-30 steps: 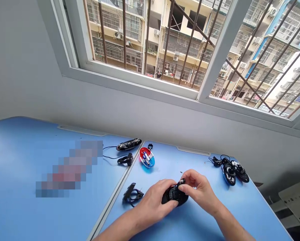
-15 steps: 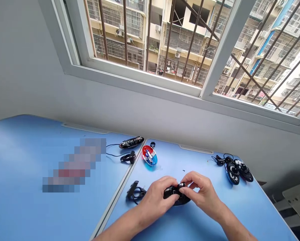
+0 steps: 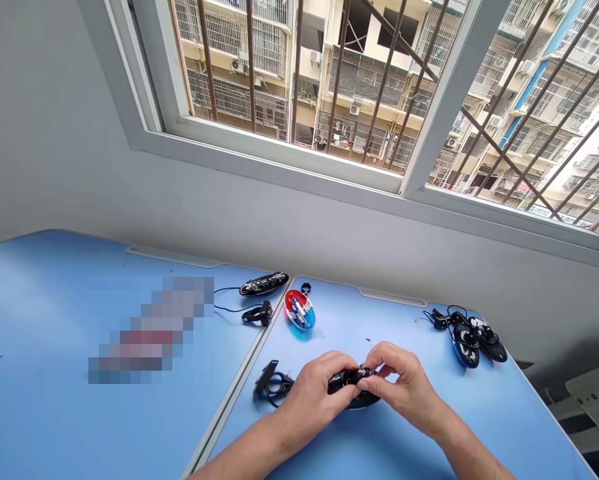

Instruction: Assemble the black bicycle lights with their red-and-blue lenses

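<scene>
Over the right table section, both hands meet at a glossy black oval device (image 3: 364, 400) with a rounded black part on top. My left hand (image 3: 324, 387) is closed around the left end of that part, thumb and fingers on its sides. At the other end, my right hand (image 3: 397, 380) pinches a small black piece (image 3: 363, 373) between thumb and fingertips. The fingers hide much of the device, including where the pieces meet. Just left of my left hand lies a black bracket (image 3: 272, 383) with a ring-shaped clamp and a cable.
Behind the hands sits a red and blue shell (image 3: 300, 310) holding batteries. A black oval unit (image 3: 264, 285) and a corded black clamp (image 3: 258, 313) lie left of the table seam (image 3: 234, 393). Two black oval devices (image 3: 472, 343) with cables rest far right. A pixelated patch covers something leftward.
The small black piece in my right fingers has come down and closer to the rounded part in my left hand. The view has shifted very slightly; the other things stay put.
</scene>
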### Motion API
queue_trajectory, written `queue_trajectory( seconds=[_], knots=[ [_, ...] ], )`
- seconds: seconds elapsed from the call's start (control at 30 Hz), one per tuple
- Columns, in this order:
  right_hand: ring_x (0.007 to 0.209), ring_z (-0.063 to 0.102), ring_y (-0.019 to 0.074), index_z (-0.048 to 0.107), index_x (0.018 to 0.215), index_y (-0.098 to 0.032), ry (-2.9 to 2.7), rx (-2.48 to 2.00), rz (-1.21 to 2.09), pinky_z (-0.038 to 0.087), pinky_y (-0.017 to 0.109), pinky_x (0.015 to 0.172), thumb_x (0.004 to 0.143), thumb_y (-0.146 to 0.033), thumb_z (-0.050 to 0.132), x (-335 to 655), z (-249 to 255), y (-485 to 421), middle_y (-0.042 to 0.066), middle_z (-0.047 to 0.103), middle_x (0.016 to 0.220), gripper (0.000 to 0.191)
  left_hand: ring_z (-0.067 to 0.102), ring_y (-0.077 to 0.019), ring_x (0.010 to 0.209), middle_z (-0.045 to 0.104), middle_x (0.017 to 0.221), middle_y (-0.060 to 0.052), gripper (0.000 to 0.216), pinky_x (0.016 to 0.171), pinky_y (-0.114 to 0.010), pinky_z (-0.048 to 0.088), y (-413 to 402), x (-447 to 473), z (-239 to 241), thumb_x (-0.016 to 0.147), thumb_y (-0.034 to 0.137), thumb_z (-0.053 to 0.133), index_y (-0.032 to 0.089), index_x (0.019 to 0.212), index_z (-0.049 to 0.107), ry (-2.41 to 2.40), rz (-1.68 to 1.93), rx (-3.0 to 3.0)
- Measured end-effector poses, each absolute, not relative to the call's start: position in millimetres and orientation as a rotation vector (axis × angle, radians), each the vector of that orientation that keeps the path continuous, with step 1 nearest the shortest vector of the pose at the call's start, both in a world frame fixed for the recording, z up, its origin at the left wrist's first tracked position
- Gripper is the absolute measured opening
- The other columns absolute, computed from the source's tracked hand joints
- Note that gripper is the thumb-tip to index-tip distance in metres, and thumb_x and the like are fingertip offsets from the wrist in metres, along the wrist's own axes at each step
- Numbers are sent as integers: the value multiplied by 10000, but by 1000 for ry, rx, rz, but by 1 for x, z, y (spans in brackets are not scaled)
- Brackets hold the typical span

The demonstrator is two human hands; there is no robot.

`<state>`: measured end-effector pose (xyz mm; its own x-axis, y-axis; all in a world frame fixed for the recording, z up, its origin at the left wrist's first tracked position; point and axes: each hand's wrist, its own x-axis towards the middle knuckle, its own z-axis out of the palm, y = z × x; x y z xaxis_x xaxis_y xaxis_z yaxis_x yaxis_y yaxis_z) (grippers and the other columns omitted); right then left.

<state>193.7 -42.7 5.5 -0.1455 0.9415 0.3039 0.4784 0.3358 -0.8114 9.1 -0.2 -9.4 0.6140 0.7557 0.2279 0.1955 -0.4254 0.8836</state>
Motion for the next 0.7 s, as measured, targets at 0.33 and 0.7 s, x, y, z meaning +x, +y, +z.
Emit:
queue_trajectory(
  seconds=[0.33, 0.7],
  knots=[
    [762, 630, 154, 699, 902, -236, -1890, -1284, 700, 523, 251, 640, 859, -269, 647, 201, 20, -45, 17, 692, 826, 75, 623, -191, 835, 686, 859, -18, 187, 773, -274, 472, -1, 10, -6, 774, 157, 527, 219, 818, 698, 713, 811, 1943],
    [707, 602, 155, 697, 889, -232, -2030, -1218, 500, 471, 255, 613, 933, -275, 561, 202, 20, -46, 25, 686, 765, 150, 631, -199, 828, 693, 872, -31, 197, 778, -288, 475, 0, 10, -6, 754, 173, 533, 211, 846, 702, 740, 811, 1954]
  ],
)
